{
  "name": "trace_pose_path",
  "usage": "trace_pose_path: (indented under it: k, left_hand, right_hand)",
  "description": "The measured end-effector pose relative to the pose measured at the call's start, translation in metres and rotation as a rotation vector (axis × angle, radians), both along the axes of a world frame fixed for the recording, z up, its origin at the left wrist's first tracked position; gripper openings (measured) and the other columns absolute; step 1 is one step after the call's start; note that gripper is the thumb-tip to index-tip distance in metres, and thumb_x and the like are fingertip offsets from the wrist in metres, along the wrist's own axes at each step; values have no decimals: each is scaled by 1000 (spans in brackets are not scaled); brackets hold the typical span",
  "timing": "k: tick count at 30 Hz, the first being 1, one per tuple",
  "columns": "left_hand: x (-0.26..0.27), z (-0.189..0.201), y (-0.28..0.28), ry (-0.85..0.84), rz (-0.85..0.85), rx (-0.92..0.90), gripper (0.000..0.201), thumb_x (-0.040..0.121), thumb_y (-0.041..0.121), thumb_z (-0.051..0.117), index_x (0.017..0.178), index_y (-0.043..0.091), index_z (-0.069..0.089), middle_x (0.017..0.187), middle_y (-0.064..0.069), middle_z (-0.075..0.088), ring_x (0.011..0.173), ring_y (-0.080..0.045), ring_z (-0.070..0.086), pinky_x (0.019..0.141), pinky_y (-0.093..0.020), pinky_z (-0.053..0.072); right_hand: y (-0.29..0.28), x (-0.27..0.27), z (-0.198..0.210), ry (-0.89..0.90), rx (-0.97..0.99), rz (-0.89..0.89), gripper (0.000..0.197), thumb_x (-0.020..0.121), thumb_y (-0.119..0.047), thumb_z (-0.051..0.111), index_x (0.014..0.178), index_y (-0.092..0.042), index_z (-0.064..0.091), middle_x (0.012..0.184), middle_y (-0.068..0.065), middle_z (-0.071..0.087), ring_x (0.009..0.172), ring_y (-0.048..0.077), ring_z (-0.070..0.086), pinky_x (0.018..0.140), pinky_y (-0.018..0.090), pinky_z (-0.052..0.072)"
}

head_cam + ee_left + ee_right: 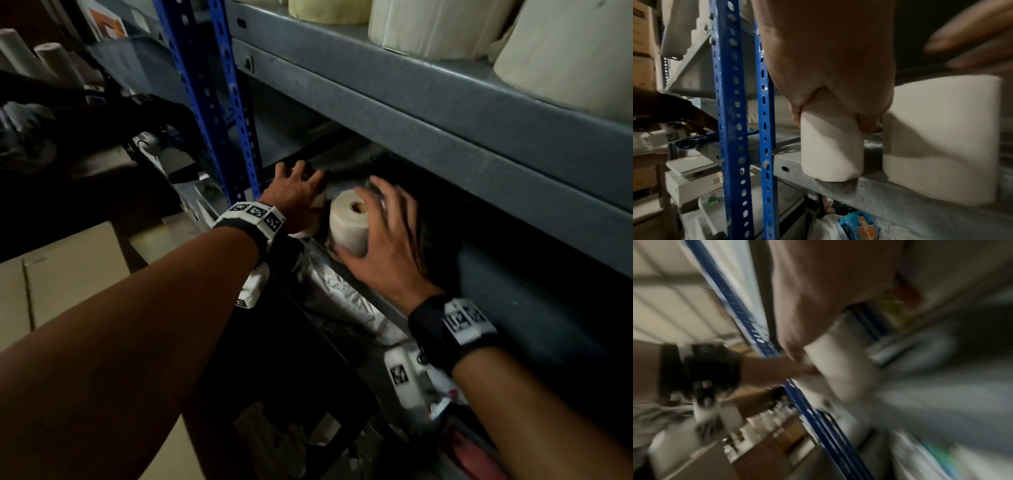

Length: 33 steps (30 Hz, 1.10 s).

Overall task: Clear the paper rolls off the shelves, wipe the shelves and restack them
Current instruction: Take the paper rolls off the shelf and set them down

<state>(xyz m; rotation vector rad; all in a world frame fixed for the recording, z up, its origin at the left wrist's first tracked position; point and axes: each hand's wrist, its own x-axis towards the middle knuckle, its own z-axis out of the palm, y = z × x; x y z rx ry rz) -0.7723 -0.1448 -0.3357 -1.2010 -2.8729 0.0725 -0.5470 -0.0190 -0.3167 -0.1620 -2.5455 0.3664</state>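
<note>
Head camera looks down from behind my left grip and right grip. Left wrist camera sits close behind its grip; both share the small roll and big roll.

Left hand curled, right hand spread.

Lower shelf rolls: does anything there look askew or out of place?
Yes. The narrow roll gripped by the left hand sits at the front lip of the lower shelf, its base jutting past the edge.
</note>
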Motion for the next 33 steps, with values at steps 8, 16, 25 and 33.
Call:
trace_pose_path:
  k: [8,16,25,33]
  left_hand:
    - [-7,-7,2,-17,1,-17,99,67,78,37,153,31,24,144,-12,44,129,-49,43,92,-69,48]
    - [40,32,-3,-30,131,-11,89,83,68,57,156,29,26,148,-18,35,131,-52,39,98,-58,40]
    - [185,44,-58,-272,312,67,74,66,55,57,130,30,30,132,-16,41,121,-54,43,90,-67,45]
    - [430,94,-108,-323,241,186,75,86,42,72,149,30,34,146,-15,28,114,-47,43,86,-58,54]
  right_hand:
    - [6,-68,2,-486,-32,-87,99,72,-55,83,150,-21,33,147,13,36,132,48,39,106,55,42]
    - [4,-68,10,-521,38,-57,100,80,-53,83,154,-14,28,152,19,32,134,43,39,115,49,30]
    - [-7,13,33,-644,-75,-48,99,74,-49,89,149,-18,31,148,16,27,130,53,41,96,55,49]
    - [-34,222,36,-619,-83,51,93,73,-38,92,144,-26,34,134,12,38,114,47,52,91,54,53]
